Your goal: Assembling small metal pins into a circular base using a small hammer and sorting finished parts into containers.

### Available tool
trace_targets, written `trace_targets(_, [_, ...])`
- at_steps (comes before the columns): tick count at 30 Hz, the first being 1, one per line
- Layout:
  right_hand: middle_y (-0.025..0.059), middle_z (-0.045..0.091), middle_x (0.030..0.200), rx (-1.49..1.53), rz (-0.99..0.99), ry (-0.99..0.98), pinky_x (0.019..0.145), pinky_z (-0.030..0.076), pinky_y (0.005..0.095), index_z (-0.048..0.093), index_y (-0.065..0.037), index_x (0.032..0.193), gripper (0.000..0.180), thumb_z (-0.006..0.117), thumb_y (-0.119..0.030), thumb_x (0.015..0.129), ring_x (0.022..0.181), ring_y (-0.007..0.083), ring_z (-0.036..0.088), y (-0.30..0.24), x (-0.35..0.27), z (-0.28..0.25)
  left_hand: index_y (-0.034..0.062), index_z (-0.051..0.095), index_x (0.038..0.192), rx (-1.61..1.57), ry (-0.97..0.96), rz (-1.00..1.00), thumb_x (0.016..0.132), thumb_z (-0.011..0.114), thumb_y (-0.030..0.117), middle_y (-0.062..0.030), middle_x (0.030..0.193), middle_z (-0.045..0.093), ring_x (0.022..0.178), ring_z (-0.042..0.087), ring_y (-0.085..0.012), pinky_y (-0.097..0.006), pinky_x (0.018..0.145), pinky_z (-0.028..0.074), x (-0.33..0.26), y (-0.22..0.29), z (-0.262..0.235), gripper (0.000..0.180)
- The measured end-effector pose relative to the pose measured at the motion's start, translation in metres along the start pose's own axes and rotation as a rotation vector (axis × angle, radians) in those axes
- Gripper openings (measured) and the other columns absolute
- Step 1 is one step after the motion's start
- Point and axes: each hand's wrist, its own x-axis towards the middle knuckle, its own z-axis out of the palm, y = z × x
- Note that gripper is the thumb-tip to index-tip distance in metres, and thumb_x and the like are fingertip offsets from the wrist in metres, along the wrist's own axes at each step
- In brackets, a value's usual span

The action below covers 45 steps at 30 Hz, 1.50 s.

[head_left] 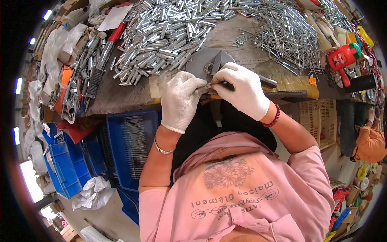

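My left hand [179,100], in a white knit glove, is closed, its thumb and forefinger pinched at the bench's front edge. From the other side my gloved right hand [241,89] closes in a pinch, its fingertips meeting the left ones. Whatever small greyish piece lies between them is mostly hidden. Just beyond the fingers is a grey round plate [195,60] with an upright dark metal fixture [217,60] on it. A dark metal bar [267,82] sticks out to the right from behind my right hand.
Many short metal tubes [161,44] are heaped at the back left, thin metal rods [286,32] at the back right. Hand tools [96,76] crowd the left; a red bottle [343,57] stands right. Below left is a blue crate [153,121] of rods. Another person [370,143] is far right.
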Motion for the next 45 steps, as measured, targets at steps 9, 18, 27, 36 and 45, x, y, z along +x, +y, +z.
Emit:
trace_targets(9, [0.0105, 0.071, 0.094, -0.031, 0.037, -0.061, 0.078, 0.058, 0.0392, 0.074, -0.007, 0.097, 0.013, 0.08, -0.008, 0.086, 0.087, 0.0333, 0.072, -0.004, 0.004, -0.002, 0.0063, 0.078, 0.095, 0.002, -0.013, -0.014, 0.074, 0.082, -0.005, -0.0117, 0.091, 0.068, 0.085, 0.07, -0.0334, -0.043, 0.074, 0.055, -0.001, -0.001, -0.001, 0.024])
trace_targets(18, [0.0113, 0.07, 0.096, -0.188, -0.043, -0.212, 0.078, 0.058, 0.0446, 0.071, -0.008, 0.095, 0.012, 0.076, -0.016, 0.088, 0.089, 0.0357, 0.072, 0.0, 0.018, -0.013, 0.0053, 0.077, 0.094, 0.008, -0.004, 0.017, 0.077, 0.085, -0.002, -0.0111, 0.089, 0.067, 0.084, 0.069, -0.0326, -0.042, 0.073, 0.055, 0.004, 0.003, 0.0, 0.019])
trace_targets(27, [0.0123, 0.067, 0.095, -0.365, -0.142, -0.522, 0.076, 0.06, 0.0472, 0.07, -0.007, 0.093, 0.012, 0.072, -0.018, 0.091, 0.09, 0.0362, 0.072, -0.01, 0.051, -0.028, 0.0042, 0.076, 0.09, 0.021, 0.046, 0.093, 0.073, 0.085, -0.004, -0.0101, 0.085, 0.066, 0.08, 0.068, -0.0314, -0.043, 0.07, 0.055, 0.007, 0.007, -0.002, 0.021])
trace_targets(36, [0.0119, 0.07, 0.095, -0.442, -0.267, -0.542, 0.073, 0.062, 0.0462, 0.072, -0.007, 0.088, 0.01, 0.073, -0.017, 0.089, 0.086, 0.0361, 0.075, -0.018, 0.053, -0.026, 0.0038, 0.076, 0.092, -0.008, 0.042, 0.057, 0.074, 0.084, -0.005, -0.0112, 0.086, 0.066, 0.081, 0.068, -0.0321, -0.042, 0.07, 0.054, 0.006, 0.009, -0.003, 0.022])
trace_targets(45, [0.01, 0.071, 0.098, -0.522, -0.304, -0.485, 0.08, 0.061, 0.0431, 0.075, -0.01, 0.101, 0.011, 0.072, -0.014, 0.092, 0.095, 0.0322, 0.073, -0.011, 0.045, -0.035, 0.004, 0.076, 0.093, -0.024, 0.041, 0.06, 0.077, 0.085, -0.002, -0.0124, 0.087, 0.067, 0.078, 0.069, -0.0329, -0.042, 0.068, 0.054, 0.003, -0.002, -0.001, 0.019])
